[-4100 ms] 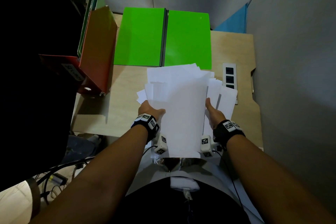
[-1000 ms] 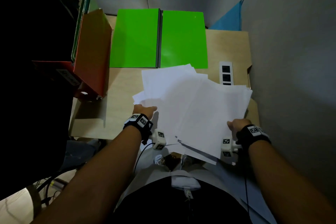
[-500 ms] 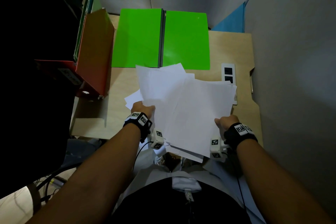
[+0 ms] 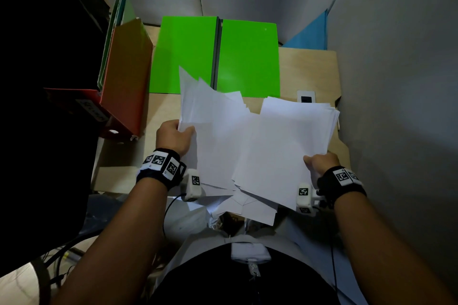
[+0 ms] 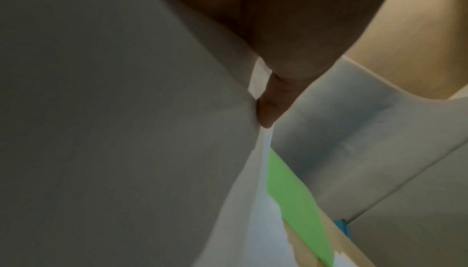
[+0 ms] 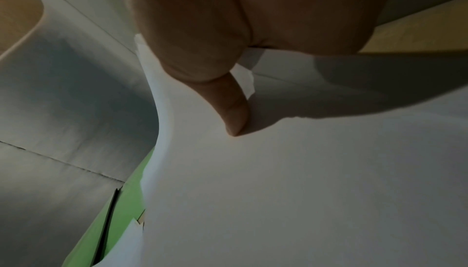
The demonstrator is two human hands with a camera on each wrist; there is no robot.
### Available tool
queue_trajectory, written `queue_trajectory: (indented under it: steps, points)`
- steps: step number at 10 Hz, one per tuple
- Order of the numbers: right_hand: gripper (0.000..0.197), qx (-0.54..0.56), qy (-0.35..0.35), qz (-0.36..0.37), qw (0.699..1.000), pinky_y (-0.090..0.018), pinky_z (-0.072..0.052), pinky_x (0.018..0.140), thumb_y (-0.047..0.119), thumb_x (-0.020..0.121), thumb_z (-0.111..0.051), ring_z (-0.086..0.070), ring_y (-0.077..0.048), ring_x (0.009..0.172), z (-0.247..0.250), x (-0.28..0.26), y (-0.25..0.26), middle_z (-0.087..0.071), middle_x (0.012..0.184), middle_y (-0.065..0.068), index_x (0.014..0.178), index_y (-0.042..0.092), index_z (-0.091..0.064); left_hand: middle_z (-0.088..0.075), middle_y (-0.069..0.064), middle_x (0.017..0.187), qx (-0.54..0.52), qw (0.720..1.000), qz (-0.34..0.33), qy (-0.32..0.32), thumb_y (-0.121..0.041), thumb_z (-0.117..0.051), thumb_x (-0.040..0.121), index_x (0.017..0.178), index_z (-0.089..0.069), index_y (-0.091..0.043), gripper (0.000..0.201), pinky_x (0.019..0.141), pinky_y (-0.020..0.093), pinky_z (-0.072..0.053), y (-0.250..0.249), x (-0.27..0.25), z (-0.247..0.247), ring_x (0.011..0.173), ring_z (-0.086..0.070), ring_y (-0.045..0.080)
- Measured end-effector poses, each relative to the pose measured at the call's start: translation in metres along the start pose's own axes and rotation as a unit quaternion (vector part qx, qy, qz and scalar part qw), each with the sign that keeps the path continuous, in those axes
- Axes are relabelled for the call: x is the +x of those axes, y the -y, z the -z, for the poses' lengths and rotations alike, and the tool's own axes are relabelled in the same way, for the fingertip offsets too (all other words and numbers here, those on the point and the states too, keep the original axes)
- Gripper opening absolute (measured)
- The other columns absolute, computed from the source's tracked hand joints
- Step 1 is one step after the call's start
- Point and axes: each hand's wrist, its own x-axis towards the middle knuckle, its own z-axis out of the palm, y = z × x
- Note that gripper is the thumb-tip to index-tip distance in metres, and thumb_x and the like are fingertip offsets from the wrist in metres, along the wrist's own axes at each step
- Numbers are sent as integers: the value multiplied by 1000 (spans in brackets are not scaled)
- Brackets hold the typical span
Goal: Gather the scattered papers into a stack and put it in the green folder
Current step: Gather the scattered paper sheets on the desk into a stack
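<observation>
Both hands hold the papers above the near half of the bench, in 2 loose, fanned sheaves that overlap in the middle. The left hand pinches the left sheaf at its left edge, thumb on top; that sheaf stands tilted, its far corners reaching over the near edge of the green folder. The right hand pinches the near right corner of the flatter right sheaf, thumb pressed on the top sheet.

The green folder lies open and flat straight ahead of both grips, its spine running away from the person. The left hand is nearer to it. The edges are not squared yet, so the sheets probably need tapping together before moving forward onto a folder leaf.

An orange binder stands at the left.
</observation>
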Motion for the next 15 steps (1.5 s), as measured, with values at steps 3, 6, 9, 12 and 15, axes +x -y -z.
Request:
queue_trajectory:
  steps: [3,6,9,12,15]
  points:
    - [37,15,23,26,999,-26,-42,65,15,84,-67,-50,-22,81,2,-6,4,-56,92,-10,115,-3,-61,-76,-3,88,-128,982,-131,34,-15,-73,85,100,-72,-14,15,76,38,-60,-54,-32,46,82,-73,18]
    - [28,-1,95,46,994,-29,-39,69,8,91,-58,-49,-24,87,-13,-26,19,-51,100,-12,114,-9,-58,-77,-7,92,-361,913,-143,128,4,-61,91,113,-65,-4,23,80,28,-57,-95,-52,55,90,-73,14]
    - [32,-127,100,125,979,-33,-42,92,4,94,-49,-53,-35,121,-20,-48,46,-59,129,-20,124,1,-59,-69,5,88,-187,973,32,134,-13,-71,88,103,-67,-9,16,71,30,-48,-9,-27,-17,67,-65,8]
    - [27,151,246,51,956,-47,-58,70,18,83,-64,-69,-38,81,-37,-19,31,-70,91,-19,104,2,-62,-66,5,96,-219,962,65,152,-12,-71,83,113,-56,-8,34,68,25,-55,-1,-36,-44,83,-64,19]
    - [88,364,398,68,839,-50,-45,100,84,70,-39,-56,-26,123,-29,-43,30,-60,133,-2,138,30,-51,-69,12,103,-135,976,50,166,-22,-62,78,106,-62,-10,30,83,42,-54,9,-26,-56,90,-63,28]
